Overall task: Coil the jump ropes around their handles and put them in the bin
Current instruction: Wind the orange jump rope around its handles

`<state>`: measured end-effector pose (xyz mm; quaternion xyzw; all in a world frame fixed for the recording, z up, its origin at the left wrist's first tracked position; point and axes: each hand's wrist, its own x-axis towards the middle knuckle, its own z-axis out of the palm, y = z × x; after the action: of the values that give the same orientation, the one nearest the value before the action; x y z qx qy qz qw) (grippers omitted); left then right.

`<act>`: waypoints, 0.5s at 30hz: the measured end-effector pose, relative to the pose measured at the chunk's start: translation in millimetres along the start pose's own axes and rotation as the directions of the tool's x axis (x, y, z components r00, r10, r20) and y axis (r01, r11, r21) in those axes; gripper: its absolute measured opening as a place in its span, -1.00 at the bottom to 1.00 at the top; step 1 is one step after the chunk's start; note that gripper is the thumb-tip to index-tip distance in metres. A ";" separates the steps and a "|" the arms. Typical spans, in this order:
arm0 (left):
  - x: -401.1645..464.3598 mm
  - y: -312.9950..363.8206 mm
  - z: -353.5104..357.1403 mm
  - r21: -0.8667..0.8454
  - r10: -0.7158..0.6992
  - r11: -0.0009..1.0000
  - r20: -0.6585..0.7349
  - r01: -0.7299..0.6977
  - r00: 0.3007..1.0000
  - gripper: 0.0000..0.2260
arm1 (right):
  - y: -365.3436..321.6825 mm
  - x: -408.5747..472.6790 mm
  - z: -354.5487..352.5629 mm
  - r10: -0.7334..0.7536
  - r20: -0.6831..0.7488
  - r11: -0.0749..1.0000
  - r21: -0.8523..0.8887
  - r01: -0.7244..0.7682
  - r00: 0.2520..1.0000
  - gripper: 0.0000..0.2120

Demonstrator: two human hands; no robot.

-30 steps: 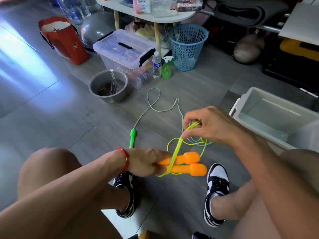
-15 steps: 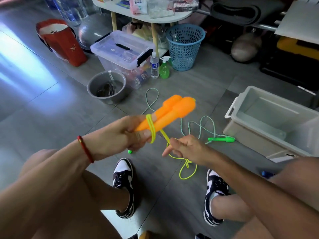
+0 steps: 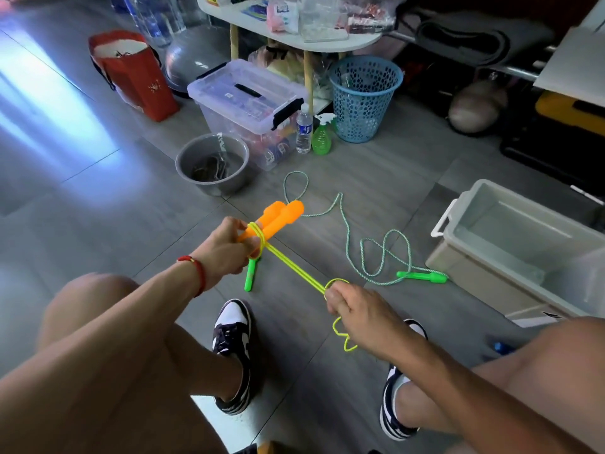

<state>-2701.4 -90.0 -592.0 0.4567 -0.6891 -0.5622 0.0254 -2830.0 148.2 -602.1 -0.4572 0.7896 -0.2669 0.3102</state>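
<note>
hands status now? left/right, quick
Left hand: closed, gripping the orange handles.
Right hand: closed, pinching the yellow rope, pulled taut.

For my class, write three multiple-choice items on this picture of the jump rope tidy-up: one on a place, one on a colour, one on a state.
1. Where does the green-handled jump rope lie?
A. In the grey bin
B. On the floor
C. On the table

2. What colour are the handles in the left hand?
A. Orange
B. Blue
C. Black

3. How is the yellow rope between the two hands?
A. Cut in two
B. Slack on the floor
C. Pulled taut

Answers:
1 B, its cord winds over the floor tiles beside the grey bin.
2 A, both handles are orange.
3 C, it runs straight from the handles to the right hand.
</note>
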 end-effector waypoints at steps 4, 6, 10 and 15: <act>7.3 -2.5 1.7 0.195 -0.005 0.981 -0.055 0.016 0.998 -0.65 | -13.0 -6.8 -8.0 -0.173 -0.086 0.942 -0.304 0.140 0.981 -0.67; 8.4 -5.5 4.2 0.216 -0.028 0.976 -0.060 0.041 0.998 -0.66 | -14.8 -10.3 -14.7 -0.264 -0.080 0.859 -0.472 0.197 0.961 -0.72; 4.5 -2.3 16.5 0.375 -0.031 0.927 0.003 0.027 1.000 -0.77 | -15.7 -10.2 -35.8 -0.548 -0.075 0.549 -0.784 0.290 0.833 -0.71; -13.1 3.6 32.5 0.652 0.011 0.744 0.209 -0.148 0.978 -0.88 | -13.6 -15.7 -77.3 -0.674 -0.129 0.458 -0.845 0.275 0.727 -0.70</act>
<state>-2713.8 -57.1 -594.8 0.3497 -0.8617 -0.3203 -0.1807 -2873.0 166.9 -537.2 -0.6768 0.7042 -0.0724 -0.2018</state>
